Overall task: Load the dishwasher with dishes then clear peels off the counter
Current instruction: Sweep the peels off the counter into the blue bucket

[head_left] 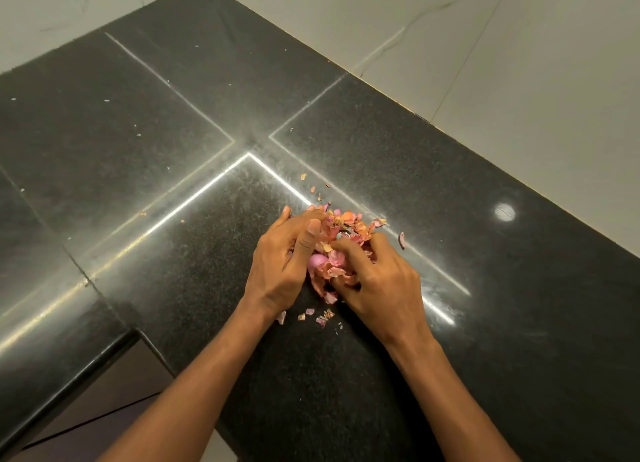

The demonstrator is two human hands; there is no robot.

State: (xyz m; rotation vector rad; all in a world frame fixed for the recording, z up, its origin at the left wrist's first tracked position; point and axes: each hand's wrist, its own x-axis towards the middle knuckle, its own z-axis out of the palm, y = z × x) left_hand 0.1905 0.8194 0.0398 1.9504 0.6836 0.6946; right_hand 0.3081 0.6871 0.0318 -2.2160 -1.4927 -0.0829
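A heap of pink and orange onion peels (341, 250) lies on the black granite counter (207, 115), squeezed between both hands. My left hand (282, 267) cups the heap from the left, its fingers curled over the far side and its thumb on top. From the right, my right hand (377, 285) has its fingers curled into the peels. Loose scraps (320, 317) lie just in front of the heap by my left wrist. A few more scraps (313, 184) sit beyond it, and one curled peel (401, 240) lies to the right.
The counter is L-shaped, with pale seams crossing it. Its rounded front edge (62, 368) runs along the lower left above a brown floor (114, 392). A light tiled wall (519, 63) borders the counter at the back and right. Tiny crumbs dot the far left.
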